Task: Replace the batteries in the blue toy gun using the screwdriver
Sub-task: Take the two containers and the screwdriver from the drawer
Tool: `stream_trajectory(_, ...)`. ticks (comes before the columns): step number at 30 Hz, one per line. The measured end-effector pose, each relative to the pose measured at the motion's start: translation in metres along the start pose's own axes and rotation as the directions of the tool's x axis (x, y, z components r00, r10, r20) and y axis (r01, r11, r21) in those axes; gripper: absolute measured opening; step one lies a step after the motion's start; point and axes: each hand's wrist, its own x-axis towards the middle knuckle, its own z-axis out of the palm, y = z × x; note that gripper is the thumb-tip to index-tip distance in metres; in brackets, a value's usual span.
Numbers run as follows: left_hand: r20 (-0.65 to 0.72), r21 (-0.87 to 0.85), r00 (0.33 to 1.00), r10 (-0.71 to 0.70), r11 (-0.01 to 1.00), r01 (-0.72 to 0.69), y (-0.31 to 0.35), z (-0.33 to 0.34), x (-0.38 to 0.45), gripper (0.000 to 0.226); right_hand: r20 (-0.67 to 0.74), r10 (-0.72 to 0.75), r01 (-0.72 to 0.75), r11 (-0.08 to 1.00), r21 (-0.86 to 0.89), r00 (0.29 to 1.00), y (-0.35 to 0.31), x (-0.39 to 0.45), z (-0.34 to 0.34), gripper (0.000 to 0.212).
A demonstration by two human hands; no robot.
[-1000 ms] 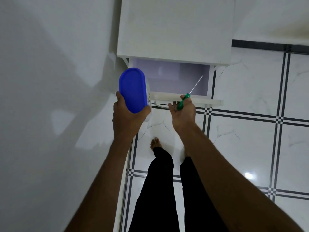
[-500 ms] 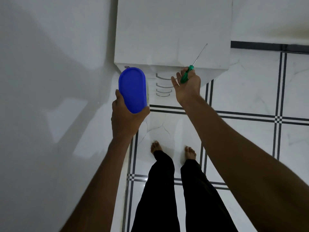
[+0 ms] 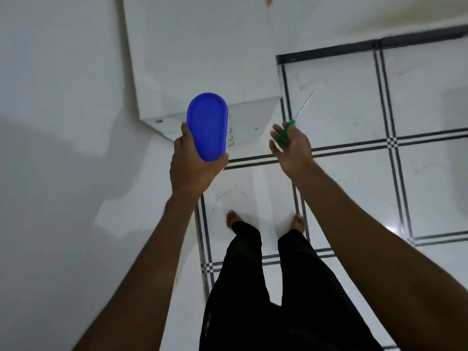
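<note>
While the person stands barefoot on a glossy white tiled floor (image 3: 342,110) crossed by dark double lines, a white cabinet (image 3: 202,59) rises ahead against a plain white wall (image 3: 50,122). The left hand (image 3: 192,168) grips the near end of a container with a blue oval lid (image 3: 207,126), fingers curled round it. The right hand (image 3: 291,150) holds a green-handled screwdriver (image 3: 291,125), its thin shaft pointing up and away, the outer fingers loosely spread. No toy gun is in view
</note>
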Motion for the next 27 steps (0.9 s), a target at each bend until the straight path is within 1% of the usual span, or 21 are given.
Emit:
stream_trajectory(2, 0.036, 0.02, 0.995, 0.088, 0.996, -0.089, 0.045, 0.011, -0.01, 0.111, -0.041, -0.05, 0.049, 0.999, -0.017, 0.998, -0.037, -0.02, -0.042, 0.014)
stream_trajectory(5, 0.12, 0.062, 0.97, 0.213, 0.973, -0.221, 0.122, 0.039, -0.029, 0.111, -0.151, -0.18, 0.173, 0.983, -0.058, 0.972, -0.104, -0.056, -0.115, 0.007)
stream_trajectory(8, 0.179, 0.09, 0.919, 0.351, 0.924, -0.371, 0.204, 0.08, -0.057, 0.111, -0.212, -0.31, 0.302, 0.951, -0.074, 0.927, -0.17, -0.084, -0.193, 0.011)
stream_trajectory(9, 0.196, 0.094, 0.898, 0.393, 0.904, -0.416, 0.233, 0.097, -0.071, 0.111, -0.227, -0.358, 0.349, 0.934, -0.082, 0.906, -0.192, -0.093, -0.224, 0.01)
stream_trajectory(11, 0.235, 0.083, 0.844, 0.481, 0.856, -0.511, 0.295, 0.133, -0.1, 0.113, -0.275, -0.468, 0.45, 0.883, -0.132, 0.84, -0.236, -0.11, -0.288, 0.01)
stream_trajectory(14, 0.302, 0.057, 0.752, 0.586, 0.777, -0.627, 0.386, 0.191, -0.144, 0.113, -0.36, -0.577, 0.534, 0.816, -0.221, 0.733, -0.295, -0.142, -0.379, 0.014)
stream_trajectory(16, 0.34, 0.031, 0.685, 0.644, 0.72, -0.693, 0.442, 0.23, -0.174, 0.112, -0.421, -0.592, 0.539, 0.804, -0.25, 0.688, -0.327, -0.162, -0.432, 0.012)
stream_trajectory(21, 0.433, -0.029, 0.493, 0.754, 0.559, -0.829, 0.582, 0.335, -0.249, 0.112, -0.562, -0.581, 0.564, 0.793, -0.229, 0.588, -0.401, -0.189, -0.563, 0.015)
stream_trajectory(24, 0.467, -0.063, 0.398, 0.79, 0.479, -0.876, 0.651, 0.398, -0.276, 0.11, -0.623, -0.577, 0.572, 0.784, -0.241, 0.528, -0.437, -0.187, -0.624, 0.016)
stream_trajectory(25, 0.478, -0.06, 0.383, 0.79, 0.464, -0.884, 0.666, 0.413, -0.279, 0.11, -0.632, -0.572, 0.568, 0.786, -0.242, 0.522, -0.446, -0.184, -0.636, 0.016)
stream_trajectory(27, 0.503, -0.089, 0.325, 0.801, 0.422, -0.902, 0.706, 0.457, -0.292, 0.11, -0.667, -0.557, 0.572, 0.787, -0.232, 0.495, -0.472, -0.171, -0.677, 0.016)
